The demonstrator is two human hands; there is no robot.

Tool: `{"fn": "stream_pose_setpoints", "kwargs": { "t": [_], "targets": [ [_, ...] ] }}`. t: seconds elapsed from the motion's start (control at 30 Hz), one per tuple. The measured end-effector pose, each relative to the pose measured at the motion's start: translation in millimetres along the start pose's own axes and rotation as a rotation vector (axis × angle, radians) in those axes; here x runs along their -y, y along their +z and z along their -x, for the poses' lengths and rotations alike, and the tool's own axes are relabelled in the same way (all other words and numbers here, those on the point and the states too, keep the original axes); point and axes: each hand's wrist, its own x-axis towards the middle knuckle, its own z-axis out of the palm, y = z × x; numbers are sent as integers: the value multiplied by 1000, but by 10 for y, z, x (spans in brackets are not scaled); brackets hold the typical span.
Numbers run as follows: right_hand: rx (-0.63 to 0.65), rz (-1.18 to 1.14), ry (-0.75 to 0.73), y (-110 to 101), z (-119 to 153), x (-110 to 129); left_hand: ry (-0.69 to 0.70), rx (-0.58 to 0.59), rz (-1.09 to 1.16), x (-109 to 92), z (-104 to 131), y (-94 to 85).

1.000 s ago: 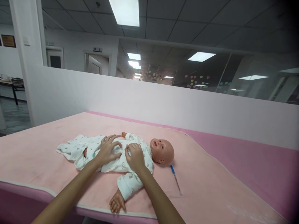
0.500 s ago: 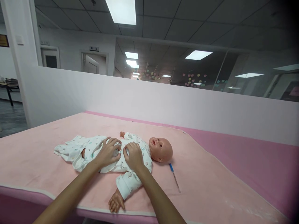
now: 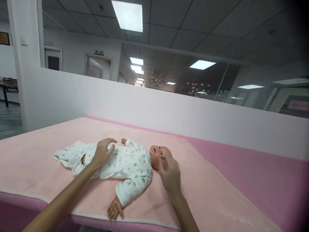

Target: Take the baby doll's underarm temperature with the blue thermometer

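A baby doll (image 3: 159, 151) lies on its back with its head to the right, dressed in a white patterned outfit (image 3: 135, 164). My left hand (image 3: 103, 152) is over the doll's lower body, fingers and thumb apart and nothing in them. Slightly smeared by motion, my right hand (image 3: 170, 174) hovers in front of the doll's head, its fingers curved with a gap and no object visible between them. It covers part of the head. The blue-ended thermometer-like stick cannot be seen now. One doll arm stretches toward the near edge.
Under the doll is a pale pink mat (image 3: 212, 199) on a darker pink padded surface (image 3: 253, 161). A low white wall (image 3: 169, 108) runs along the back, with glass above it. At far left stands a dark-legged table (image 3: 8, 90).
My right hand has left the doll's chest and moved right to its head. My left hand has lifted off the front of the outfit and shifted slightly left. The stick has become hidden.
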Motion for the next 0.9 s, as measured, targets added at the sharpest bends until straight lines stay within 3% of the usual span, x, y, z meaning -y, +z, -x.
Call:
{"fn": "stream_pose_setpoints", "kwargs": {
  "t": [0.07, 0.17, 0.3, 0.43, 0.53, 0.63, 0.73, 0.83, 0.9],
  "targets": [
    [20, 116, 201, -254, 159, -256, 13, -30, 75, -89, -141, 29],
    [221, 284, 401, -405, 442, -490, 57, -40, 178, -306, -304, 163],
    [397, 498, 391, -342, 678, -512, 160, 19, 159, -554, -301, 443],
    [403, 504, 538, -461, 579, -445, 319, 74, 33, -579, -142, 627],
    [232, 305, 670, -707, 294, -336, 391, 30, -35, -540, -54, 636],
    [113, -214, 576, -819, -89, -137, 355, -55, -47, -539, -15, 598],
    [199, -785, 431, -663, -443, 88, 332, -64, -62, -548, 2, 585],
    [326, -868, 406, -448, -663, 245, 294, -53, -98, -538, 11, 599],
    [328, -858, 390, -418, -731, 293, 240, -58, -118, -522, 13, 610]
  ]
}}
